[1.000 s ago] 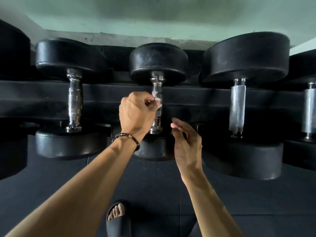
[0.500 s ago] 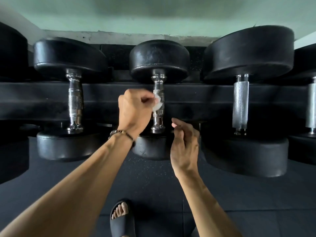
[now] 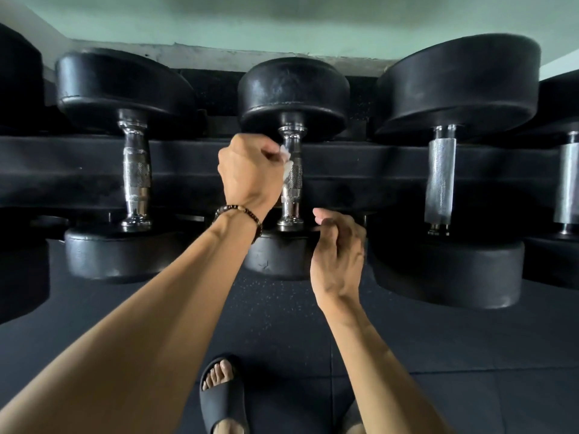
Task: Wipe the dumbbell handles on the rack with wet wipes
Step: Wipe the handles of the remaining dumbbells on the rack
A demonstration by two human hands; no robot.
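My left hand [image 3: 250,173], pinching the small white wet wipe [image 3: 286,161], has climbed the knurled chrome handle [image 3: 292,180] toward its top; stroke nearly finished. Right hand [image 3: 338,255] below, loosely curled, empty.

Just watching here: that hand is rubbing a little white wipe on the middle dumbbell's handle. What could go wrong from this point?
1. The wet wipe is a small scrap pinched in the left hand; it could slip out or tear on the knurled middle handle.
2. The right hand curls at the near weight head, beside the rack rail; if the dumbbell rolls, its fingers might get pinched.
3. A foot in an open sandal is below the rack, exposed if a dumbbell falls.
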